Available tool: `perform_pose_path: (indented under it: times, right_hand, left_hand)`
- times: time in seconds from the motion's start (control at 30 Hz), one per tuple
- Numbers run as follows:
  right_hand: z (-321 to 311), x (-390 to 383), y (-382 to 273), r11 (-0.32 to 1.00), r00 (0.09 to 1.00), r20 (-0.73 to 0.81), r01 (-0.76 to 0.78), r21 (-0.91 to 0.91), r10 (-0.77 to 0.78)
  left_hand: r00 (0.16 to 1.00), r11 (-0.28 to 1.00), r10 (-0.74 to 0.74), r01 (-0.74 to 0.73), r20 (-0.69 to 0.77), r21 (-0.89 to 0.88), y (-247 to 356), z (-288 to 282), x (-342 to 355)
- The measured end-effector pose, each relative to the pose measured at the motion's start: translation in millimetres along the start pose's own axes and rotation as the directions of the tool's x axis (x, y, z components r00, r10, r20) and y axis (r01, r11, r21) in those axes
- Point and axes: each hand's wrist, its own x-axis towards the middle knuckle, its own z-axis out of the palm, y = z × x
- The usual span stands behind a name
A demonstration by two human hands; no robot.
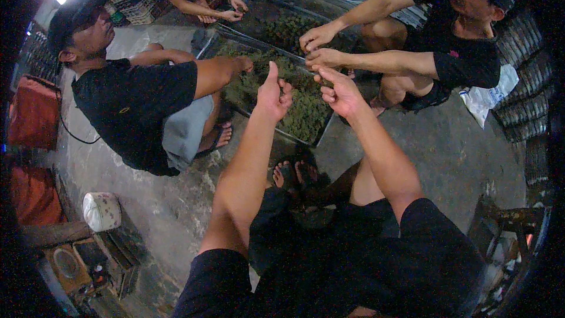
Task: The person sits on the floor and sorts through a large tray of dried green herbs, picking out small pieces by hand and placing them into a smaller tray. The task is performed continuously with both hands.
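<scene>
My left hand (274, 96) hovers over the near tray, its thumb pointing up and its fingers curled toward the palm. Just to its right is my right hand (341, 94), thumb and forefinger brought together and the other fingers bent. Whatever either hand holds is too small or hidden to make out. Beneath both lies a heap of clumpy green-brown plant matter (306, 112) in a shallow metal-edged tray (319, 136). A second tray behind it holds darker clumps (288, 28) of similar look.
Co-workers squat around the trays: one at left with a hand (243, 65) over the heap, one at right with both hands (318, 38) near mine, one at the far side. A round patterned container (102, 212) stands at left. A white plastic bag (488, 94) lies at right.
</scene>
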Motion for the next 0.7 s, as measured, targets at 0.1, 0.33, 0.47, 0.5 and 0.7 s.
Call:
perform_pose_path:
  times: [0.1, 0.33, 0.47, 0.5, 0.7]
  right_hand:
    - [5, 2, 3, 0.996, 0.99, -0.132, -0.047, 0.079, 0.057]
    - [-10, 1, -6, 0.994, 0.995, -0.074, -0.058, 0.089, 0.064]
    - [-2, 0, 1, 0.999, 0.998, -0.066, 0.0, 0.033, 0.002]
    - [5, 2, 5, 0.999, 0.992, -0.128, 0.016, -0.04, -0.021]
    - [-1, 0, 1, 0.998, 0.992, -0.124, 0.003, 0.055, 0.004]
  left_hand:
    - [0.995, 0.995, 0.095, -0.095, 0.008, -0.009, -2, 1, -2]
    - [0.996, 0.987, 0.067, -0.058, -0.053, 0.149, -3, 12, 5]
    - [0.998, 0.995, 0.048, -0.045, -0.034, 0.089, -2, 3, 2]
    - [1.0, 0.998, 0.021, -0.02, -0.015, 0.059, 0, 3, -2]
    - [0.995, 0.997, 0.047, -0.052, -0.084, -0.06, 4, 12, -14]
